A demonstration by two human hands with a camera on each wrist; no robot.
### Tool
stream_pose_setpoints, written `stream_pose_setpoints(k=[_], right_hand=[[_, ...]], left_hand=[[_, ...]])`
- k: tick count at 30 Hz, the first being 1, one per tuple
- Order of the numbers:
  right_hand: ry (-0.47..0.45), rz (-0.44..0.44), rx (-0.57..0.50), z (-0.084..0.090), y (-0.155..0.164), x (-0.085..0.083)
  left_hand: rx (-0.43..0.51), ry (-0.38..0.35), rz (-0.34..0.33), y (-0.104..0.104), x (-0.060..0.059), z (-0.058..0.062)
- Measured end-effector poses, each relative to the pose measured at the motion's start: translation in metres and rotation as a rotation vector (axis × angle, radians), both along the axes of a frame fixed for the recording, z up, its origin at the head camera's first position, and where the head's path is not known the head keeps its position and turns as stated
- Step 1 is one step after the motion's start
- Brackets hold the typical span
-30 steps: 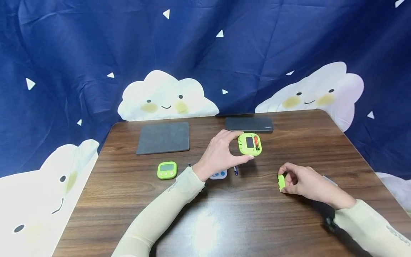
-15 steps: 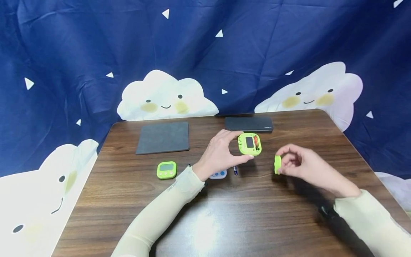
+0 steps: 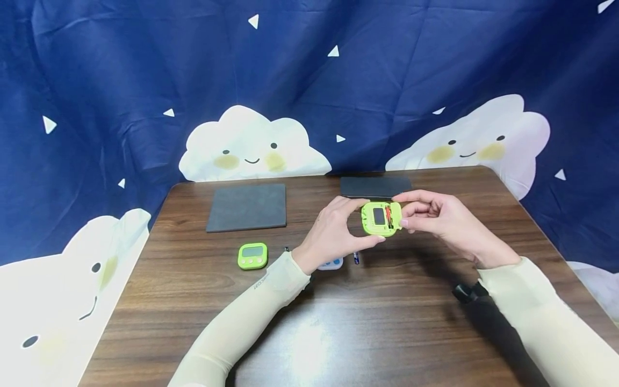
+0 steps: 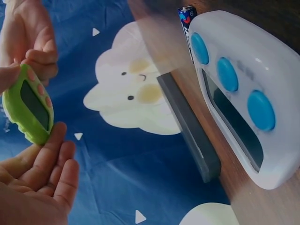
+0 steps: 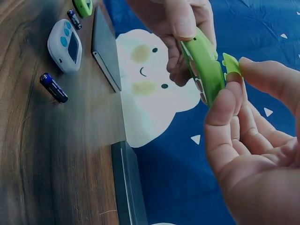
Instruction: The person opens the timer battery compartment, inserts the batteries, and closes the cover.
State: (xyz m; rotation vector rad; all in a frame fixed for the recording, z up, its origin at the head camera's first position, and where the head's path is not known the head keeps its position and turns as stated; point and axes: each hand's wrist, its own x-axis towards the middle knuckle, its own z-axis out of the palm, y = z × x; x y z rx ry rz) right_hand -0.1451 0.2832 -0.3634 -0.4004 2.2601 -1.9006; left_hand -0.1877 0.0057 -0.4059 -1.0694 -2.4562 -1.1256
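My left hand [image 3: 368,221] grips a green timer [image 3: 380,219] above the table, thumb below and fingers on top. Its back faces me, and batteries show in the uncovered compartment. My right hand [image 3: 405,212] pinches a small green battery cover [image 3: 398,210] against the timer's right edge. In the right wrist view the cover [image 5: 231,64] touches the timer [image 5: 204,70] between my fingertips [image 5: 224,105]. The left wrist view shows the timer [image 4: 28,105] from its screen side, held by the left fingers [image 4: 49,161].
On the brown table [image 3: 367,322] lie a second green timer [image 3: 252,255], a white timer with blue buttons [image 3: 331,263], a loose battery [image 3: 355,258], a grey mat [image 3: 246,207] and a dark flat slab [image 3: 374,186]. A blue cloud-print cloth hangs behind.
My right hand has lifted the green cover off the table at the right and carried it left and up to the timer. The left hand has held the timer nearly still.
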Motion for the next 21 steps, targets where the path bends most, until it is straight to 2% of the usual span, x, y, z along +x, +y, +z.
stream_pose_setpoints(k=[7,16,21], right_hand=[[0.002,-0.016,0.022,0.003,-0.004,-0.002],[0.049,-0.068,0.197,0.007,-0.01,-0.001],[0.089,-0.08,0.258,0.008,-0.012,0.001]], left_hand=[[0.005,0.02,0.003,0.0,0.001,0.001],[0.016,0.024,-0.001,0.0,0.001,0.002],[0.012,0.033,0.002,-0.001,0.001,0.003]])
